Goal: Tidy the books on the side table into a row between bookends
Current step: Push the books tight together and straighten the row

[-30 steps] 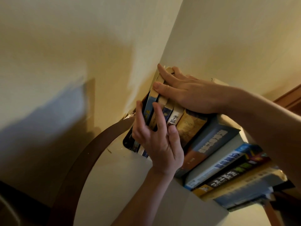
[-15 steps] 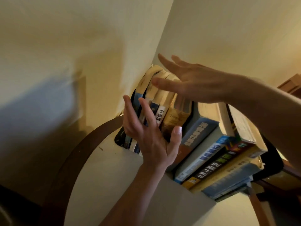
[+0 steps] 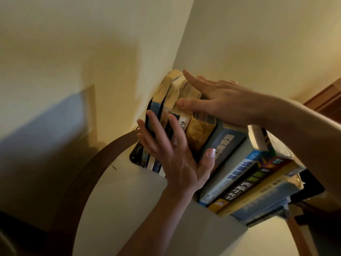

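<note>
Round worktop (image 3: 129, 204): pale top, dark wooden rim. Row of books (image 3: 238, 174) stands on it, spines facing out. Black bookend (image 3: 134, 156) at row's left end.

free: table top (image 3: 129, 209) before book row (image 3: 227, 145) | blocked: wall corner (image 3: 177, 43) behind row; left end jammed against it

"西藏生死" on dark book spine (image 3: 239, 189)
</note>
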`<control>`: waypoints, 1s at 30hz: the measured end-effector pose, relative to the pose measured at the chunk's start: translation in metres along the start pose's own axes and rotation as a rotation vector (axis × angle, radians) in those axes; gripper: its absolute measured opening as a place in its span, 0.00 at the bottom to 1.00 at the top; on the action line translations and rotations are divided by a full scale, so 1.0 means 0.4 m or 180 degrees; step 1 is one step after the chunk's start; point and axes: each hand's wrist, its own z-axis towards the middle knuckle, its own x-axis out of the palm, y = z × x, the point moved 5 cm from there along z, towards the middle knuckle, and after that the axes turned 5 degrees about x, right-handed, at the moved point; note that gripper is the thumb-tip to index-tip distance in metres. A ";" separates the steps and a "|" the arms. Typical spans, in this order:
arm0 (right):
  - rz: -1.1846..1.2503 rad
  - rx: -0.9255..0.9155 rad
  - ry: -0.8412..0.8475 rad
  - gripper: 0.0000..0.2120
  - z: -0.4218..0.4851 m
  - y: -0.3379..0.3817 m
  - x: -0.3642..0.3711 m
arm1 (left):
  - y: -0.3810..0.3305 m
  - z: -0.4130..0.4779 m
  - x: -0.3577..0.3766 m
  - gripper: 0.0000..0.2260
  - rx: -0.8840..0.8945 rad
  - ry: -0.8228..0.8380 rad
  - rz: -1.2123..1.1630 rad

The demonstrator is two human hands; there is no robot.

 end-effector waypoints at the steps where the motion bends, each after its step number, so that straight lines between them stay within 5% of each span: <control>1: 0.0015 -0.0028 -0.0034 0.45 0.004 0.001 -0.001 | 0.000 0.001 0.001 0.36 -0.0015 0.0036 0.0019; 30: 0.0169 0.0050 -0.0168 0.46 0.013 -0.016 0.012 | 0.001 -0.009 0.017 0.33 0.0176 0.0022 0.0062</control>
